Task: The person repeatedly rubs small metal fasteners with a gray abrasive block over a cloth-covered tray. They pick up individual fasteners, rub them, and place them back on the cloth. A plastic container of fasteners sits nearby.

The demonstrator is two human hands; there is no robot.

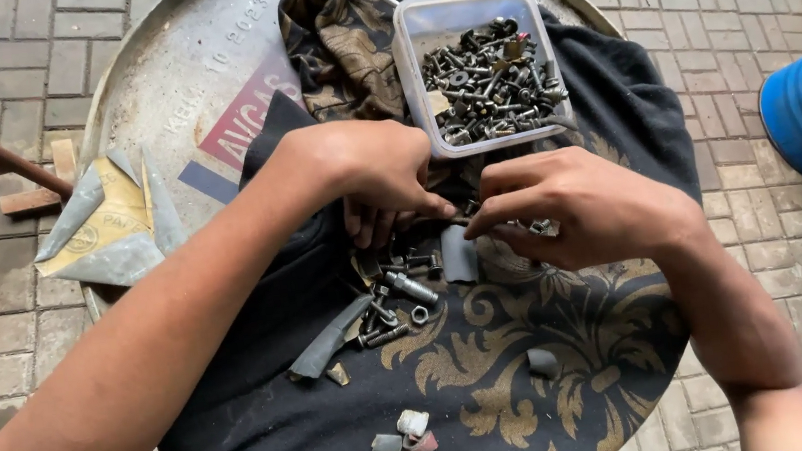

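Nearest lie grey curled rubber scraps [408, 448] at six o'clock on the black gold-patterned cloth [500, 385], while the left hand [377, 173] and right hand [585, 204] pinch a small dark bolt [461, 220] between fingertips, below the clear plastic tub of screws [484, 70] at twelve.

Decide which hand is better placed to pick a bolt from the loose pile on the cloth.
Probably the left hand: its fingers hang right above the loose bolts, while the right hand sits off to the side.
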